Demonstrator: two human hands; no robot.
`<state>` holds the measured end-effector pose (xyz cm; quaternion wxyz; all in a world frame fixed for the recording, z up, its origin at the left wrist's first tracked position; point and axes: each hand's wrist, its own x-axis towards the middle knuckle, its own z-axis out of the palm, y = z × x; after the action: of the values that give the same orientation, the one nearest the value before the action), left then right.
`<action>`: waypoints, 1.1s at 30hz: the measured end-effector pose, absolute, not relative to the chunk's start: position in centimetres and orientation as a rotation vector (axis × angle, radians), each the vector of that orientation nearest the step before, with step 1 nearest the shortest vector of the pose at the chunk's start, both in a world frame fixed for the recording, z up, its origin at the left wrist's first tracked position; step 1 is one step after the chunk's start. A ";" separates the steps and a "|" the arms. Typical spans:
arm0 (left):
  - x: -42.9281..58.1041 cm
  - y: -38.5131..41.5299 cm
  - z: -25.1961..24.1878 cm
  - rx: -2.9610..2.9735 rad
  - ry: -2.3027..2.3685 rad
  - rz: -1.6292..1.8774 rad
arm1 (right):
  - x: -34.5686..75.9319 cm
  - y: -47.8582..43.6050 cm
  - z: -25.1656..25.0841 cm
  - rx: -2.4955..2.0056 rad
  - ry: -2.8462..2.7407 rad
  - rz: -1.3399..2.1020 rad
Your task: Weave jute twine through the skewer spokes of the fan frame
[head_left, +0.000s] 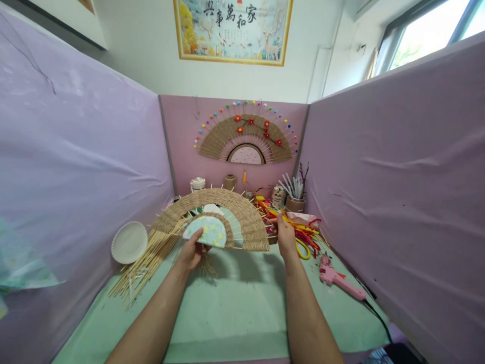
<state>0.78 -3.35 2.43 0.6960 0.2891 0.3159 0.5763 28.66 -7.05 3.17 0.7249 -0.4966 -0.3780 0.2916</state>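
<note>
A half-round woven fan is held up above the table, with thin sticks poking out along its curved edge. At its base is a pale half-disc with a yellow-green pattern and a twine border. My left hand grips the fan at this lower middle part, thumb in front and the other fingers behind it. My right hand is closed at the fan's right side, around the stick ends; its fingertips are partly hidden. Loose twine strands hang below the left hand.
A bundle of thin sticks and a white plate lie left. Coloured pipe cleaners and a pink glue gun with its cord are right. Behind stand a twine spool and a pot of glue sticks. A finished-looking fan hangs behind.
</note>
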 end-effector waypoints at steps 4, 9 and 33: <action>0.8 -3.1 2.1 0.658 0.713 1.299 | 28.7 -7.3 3.1 -1.208 -1.041 0.301; 0.8 -3.0 2.0 0.667 0.716 1.307 | 28.6 -7.4 3.2 -1.244 -1.192 0.068; 1.4 -3.7 2.8 0.528 0.632 1.378 | 27.9 -7.2 3.4 -0.885 -0.794 0.808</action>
<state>1.44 -3.74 2.81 0.6949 0.2365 0.2834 0.6172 27.88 -7.19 3.43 0.7527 -0.4053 -0.3636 0.3702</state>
